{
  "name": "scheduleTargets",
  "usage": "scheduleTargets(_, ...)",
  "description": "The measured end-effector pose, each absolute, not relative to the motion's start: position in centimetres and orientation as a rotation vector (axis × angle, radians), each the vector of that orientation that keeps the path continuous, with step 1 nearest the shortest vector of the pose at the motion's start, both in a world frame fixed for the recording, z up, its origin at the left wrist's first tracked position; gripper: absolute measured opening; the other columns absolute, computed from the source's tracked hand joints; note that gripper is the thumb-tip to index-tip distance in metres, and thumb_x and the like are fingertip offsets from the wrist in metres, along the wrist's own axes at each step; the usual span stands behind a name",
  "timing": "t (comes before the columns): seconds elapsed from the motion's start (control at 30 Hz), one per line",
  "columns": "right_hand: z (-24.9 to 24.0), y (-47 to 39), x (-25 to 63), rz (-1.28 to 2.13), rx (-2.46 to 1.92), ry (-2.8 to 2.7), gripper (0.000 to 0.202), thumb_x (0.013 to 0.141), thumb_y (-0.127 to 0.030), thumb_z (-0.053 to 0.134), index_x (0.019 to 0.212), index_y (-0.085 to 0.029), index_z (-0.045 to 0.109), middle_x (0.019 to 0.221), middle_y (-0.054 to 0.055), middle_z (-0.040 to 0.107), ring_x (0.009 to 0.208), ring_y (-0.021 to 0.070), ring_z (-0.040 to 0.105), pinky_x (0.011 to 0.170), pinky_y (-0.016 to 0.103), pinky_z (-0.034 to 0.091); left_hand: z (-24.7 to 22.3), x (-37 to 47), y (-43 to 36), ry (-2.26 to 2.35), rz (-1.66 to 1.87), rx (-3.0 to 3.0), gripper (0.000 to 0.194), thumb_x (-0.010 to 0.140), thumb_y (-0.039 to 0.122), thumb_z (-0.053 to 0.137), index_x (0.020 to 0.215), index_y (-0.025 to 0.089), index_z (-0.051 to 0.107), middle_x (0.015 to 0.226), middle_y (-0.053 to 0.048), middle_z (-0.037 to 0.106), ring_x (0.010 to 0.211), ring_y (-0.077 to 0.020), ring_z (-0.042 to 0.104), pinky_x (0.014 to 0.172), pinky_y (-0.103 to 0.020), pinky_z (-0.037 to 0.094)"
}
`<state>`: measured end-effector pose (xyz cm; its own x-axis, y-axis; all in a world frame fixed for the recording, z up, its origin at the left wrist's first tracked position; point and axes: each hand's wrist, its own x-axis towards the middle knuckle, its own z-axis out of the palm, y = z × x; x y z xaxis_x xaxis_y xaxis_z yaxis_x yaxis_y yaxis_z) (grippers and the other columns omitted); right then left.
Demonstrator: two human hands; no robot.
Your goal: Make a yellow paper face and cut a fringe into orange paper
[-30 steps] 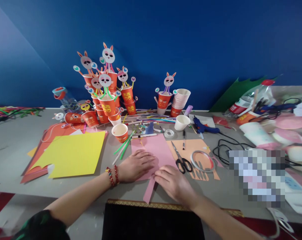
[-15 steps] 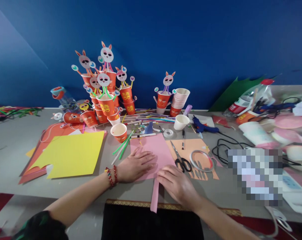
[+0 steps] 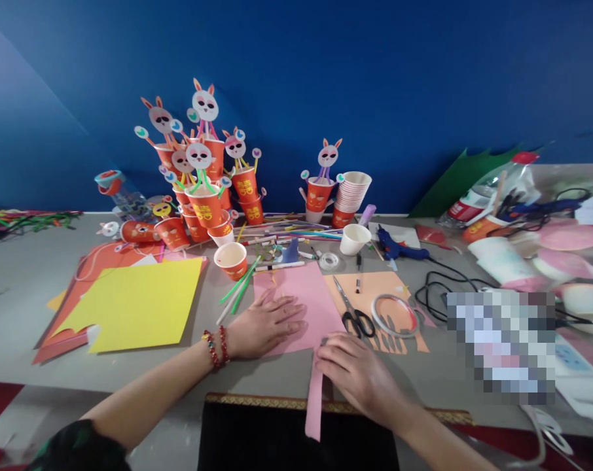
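A pink paper sheet [image 3: 311,294] lies on the grey table, its lower edge toward me. My left hand [image 3: 266,325] rests flat on its left part, fingers spread and pointing right. At the sheet's lower right edge my right hand [image 3: 353,366] is closed on a narrow pink strip [image 3: 315,402], which hangs down past the table's front edge. Whether the strip is still joined to the sheet is hidden under the fingers. Black-handled scissors [image 3: 353,314] lie just right of the sheet, on orange paper [image 3: 385,288].
Yellow paper [image 3: 144,304] lies over red sheets at left. Rabbit-faced cups [image 3: 205,206] and a cup stack [image 3: 351,193] stand behind. A tape roll [image 3: 395,315], blue glue gun [image 3: 399,247] and its cable are at right, with a bottle and pink-white cups beyond.
My right hand has moved slightly right along the sheet's lower edge, and the pink strip has shifted right and hangs lower. My left hand stays flat on the sheet.
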<state>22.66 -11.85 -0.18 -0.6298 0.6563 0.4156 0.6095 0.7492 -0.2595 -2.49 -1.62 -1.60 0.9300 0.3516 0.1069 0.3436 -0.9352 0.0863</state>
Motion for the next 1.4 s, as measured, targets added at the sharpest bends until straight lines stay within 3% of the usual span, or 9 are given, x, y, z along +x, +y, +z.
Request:
scheduleTargets(0.17,-0.1,-13.0,24.6,0.232,-0.969,-2.425,0.024,0.096,-0.012,0.042,0.094,-0.018,0.065,0.086,0.008,0.069,0.087,0.0229,0.060,0.084,0.041,0.052,-1.1,-2.5,-1.6,0.522,0.186,2.977,0.048,0.098,0.041,0.043,0.145,0.031,0.038,0.154,-0.004,0.037,0.144,-0.0264,0.026,0.118,-0.055,0.009)
scheduleTargets(0.33,-0.1,-13.8,26.0,0.353,-1.017,-2.292,0.019,0.092,-0.012,0.050,0.105,-0.020,0.063,0.098,0.010,0.070,0.094,0.0242,0.061,0.084,0.040,0.053,-0.3,-2.3,-2.3,0.521,0.150,2.921,0.077,0.088,0.070,0.043,0.149,0.024,0.032,0.155,-0.011,0.034,0.145,-0.0322,0.023,0.117,-0.057,0.007)
scheduleTargets(0.57,0.1,-13.7,24.1,0.823,-1.090,-1.839,0.012,0.093,-0.017,0.055,0.092,-0.023,0.065,0.091,0.006,0.070,0.089,0.0206,0.066,0.088,0.033,0.051,-0.1,-1.9,-3.6,0.573,0.189,2.905,0.085,0.087,0.071,0.043,0.148,0.013,0.031,0.146,-0.015,0.046,0.141,-0.0324,0.030,0.118,-0.053,0.010)
scheduleTargets(0.73,1.8,-13.5,22.8,1.314,-1.029,-1.608,0.013,0.090,-0.028,0.062,0.081,-0.019,0.065,0.083,0.006,0.069,0.080,0.0200,0.066,0.075,0.029,0.052,-0.2,-1.2,-4.3,0.691,0.219,2.882,0.082,0.085,0.072,0.046,0.142,0.014,0.040,0.139,-0.015,0.051,0.135,-0.0339,0.035,0.118,-0.055,0.011)
scheduleTargets(0.83,2.4,-13.4,22.1,1.484,-0.979,-1.520,0.013,0.087,-0.030,0.067,0.081,-0.019,0.066,0.086,0.007,0.068,0.083,0.0199,0.065,0.076,0.030,0.052,-0.1,-0.9,-4.4,0.693,0.212,2.886,0.082,0.084,0.072,0.048,0.142,0.014,0.039,0.138,-0.015,0.050,0.135,-0.0339,0.035,0.117,-0.055,0.012)
scheduleTargets(0.93,2.0,-13.1,20.7,1.528,-0.943,-1.345,0.015,0.085,-0.033,0.069,0.081,-0.019,0.066,0.085,0.007,0.068,0.084,0.0207,0.065,0.080,0.033,0.053,-0.1,-0.7,-4.4,0.714,0.223,2.884,0.081,0.082,0.068,0.053,0.141,0.015,0.040,0.137,-0.015,0.050,0.133,-0.0338,0.037,0.117,-0.055,0.014)
scheduleTargets(1.1,1.4,-11.5,19.6,1.354,-0.791,-1.041,0.020,0.084,-0.040,0.069,0.078,-0.021,0.066,0.080,0.006,0.065,0.078,0.0215,0.064,0.069,0.035,0.055,-0.5,-0.8,-4.6,0.700,0.290,2.876,0.064,0.087,0.060,0.053,0.134,0.017,0.048,0.135,-0.014,0.052,0.133,-0.0329,0.038,0.117,-0.054,0.017)
scheduleTargets(1.27,2.1,-11.0,23.3,1.310,-1.097,-0.982,0.023,0.075,-0.040,0.079,0.082,-0.020,0.072,0.087,0.008,0.071,0.087,0.0252,0.067,0.078,0.039,0.055,-0.8,-1.3,-4.6,0.700,0.284,2.899,0.061,0.091,0.056,0.050,0.136,0.015,0.046,0.136,-0.014,0.052,0.138,-0.0322,0.034,0.118,-0.053,0.018)
scheduleTargets(1.4,2.3,-11.8,25.1,1.400,-1.163,-0.958,0.025,0.077,-0.041,0.077,0.085,-0.018,0.072,0.085,0.009,0.071,0.083,0.0262,0.067,0.070,0.038,0.056,-0.8,-1.3,-4.6,0.692,0.274,2.880,0.067,0.090,0.063,0.046,0.136,0.014,0.046,0.138,-0.016,0.051,0.137,-0.0333,0.034,0.118,-0.055,0.017)
